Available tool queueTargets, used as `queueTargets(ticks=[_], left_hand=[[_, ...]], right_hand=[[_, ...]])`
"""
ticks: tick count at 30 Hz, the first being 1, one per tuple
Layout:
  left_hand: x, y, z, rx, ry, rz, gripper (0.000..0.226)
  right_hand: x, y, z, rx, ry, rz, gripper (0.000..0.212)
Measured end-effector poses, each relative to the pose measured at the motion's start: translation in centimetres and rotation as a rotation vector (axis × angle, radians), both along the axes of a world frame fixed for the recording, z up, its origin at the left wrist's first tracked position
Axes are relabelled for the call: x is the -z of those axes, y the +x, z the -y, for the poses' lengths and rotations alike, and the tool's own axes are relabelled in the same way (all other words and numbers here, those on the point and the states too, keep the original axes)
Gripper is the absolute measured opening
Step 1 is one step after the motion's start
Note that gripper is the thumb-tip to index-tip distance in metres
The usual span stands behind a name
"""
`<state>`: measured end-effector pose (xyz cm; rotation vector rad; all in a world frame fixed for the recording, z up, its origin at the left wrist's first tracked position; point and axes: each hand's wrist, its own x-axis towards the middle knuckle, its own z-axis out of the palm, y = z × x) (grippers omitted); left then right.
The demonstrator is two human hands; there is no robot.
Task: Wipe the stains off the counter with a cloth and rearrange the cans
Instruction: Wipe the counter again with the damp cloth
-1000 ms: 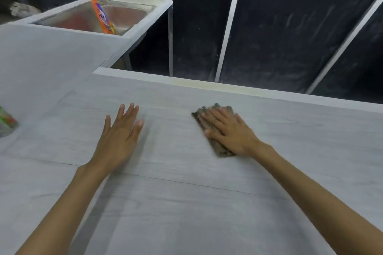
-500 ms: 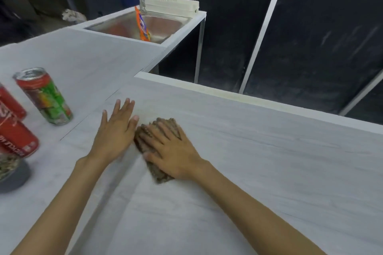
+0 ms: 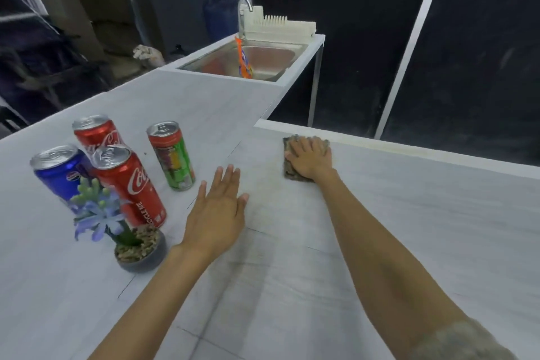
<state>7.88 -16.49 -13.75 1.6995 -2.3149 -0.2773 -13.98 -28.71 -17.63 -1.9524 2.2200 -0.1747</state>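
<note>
Pressing down, the right hand (image 3: 311, 159) lays straight fingers flat over the cloth (image 3: 288, 166) at the counter's (image 3: 409, 213) far edge. The left hand (image 3: 217, 213) rests flat, fingers straight, near the green can (image 3: 172, 155). The cloth looks soft, light and prone to bunching, so it is best pinned under a broad palm.

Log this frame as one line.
phase: wiping | right hand: pressing cloth at far counter edge | left hand: open, over counter | cans: four upright, untouched
</note>
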Motion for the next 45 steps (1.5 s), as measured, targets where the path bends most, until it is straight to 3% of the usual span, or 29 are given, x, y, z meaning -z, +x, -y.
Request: queueTargets(ticks=[4,7,9,13,16,20,23,27,30,33,36,40,45], left_hand=[[0.8,0.7,0.6,-0.048,0.014,-0.073,0.053],[1.6,1.7,0.2,-0.041,0.117,-0.123,0.053],[2.1,2.5,-0.2,-0.009,0.15,-0.156,0.053],[2.7,3.1,-1.1,0.03,0.161,-0.172,0.055],[3.0,3.4,-1.8,0.05,0.145,-0.181,0.055],[2.9,4.1,-2.9,0.072,0.143,-0.248,0.055],[2.5,4.8,-4.4,0.084,0.123,-0.274,0.055],[2.5,7.6,-8.0,0.208,0.212,-0.339,0.052],[2.7,10.3,-10.4,0.241,0.31,-0.346,0.049],[3.0,12.7,-11.4,0.196,0.275,-0.304,0.051],[3.1,14.2,-12.1,0.166,0.239,-0.277,0.051],[3.7,15.4,-13.1,0.206,0.209,-0.242,0.05],[4.2,16.8,-13.9,0.207,0.165,-0.223,0.049]], right_hand=[[0.6,9.4,-5.0,-0.423,-0.052,-0.008,0.052],[1.6,8.9,-12.0,-0.593,-0.076,0.054,0.055],[1.8,5.3,-14.2,-0.553,-0.055,0.07,0.052],[0.5,-1.9,-9.5,-0.146,0.042,-0.008,0.053],[-0.1,-0.5,-3.9,0.054,0.04,-0.096,0.052],[0.4,8.8,-3.0,-0.224,-0.022,-0.116,0.049],[0.9,13.4,-8.9,-0.442,-0.059,-0.042,0.051],[1.8,12.2,-19.1,-0.628,-0.089,-0.001,0.055],[1.3,7.9,-21.6,-0.576,-0.043,0.015,0.052],[0.5,4.8,-18.1,-0.266,0.027,0.0,0.05],[0.2,7.2,-14.3,-0.036,0.051,0.012,0.05],[1.3,15.4,-17.1,-0.191,-0.029,-0.024,0.05],[2.4,20.9,-28.8,-0.374,-0.127,0.031,0.055]])
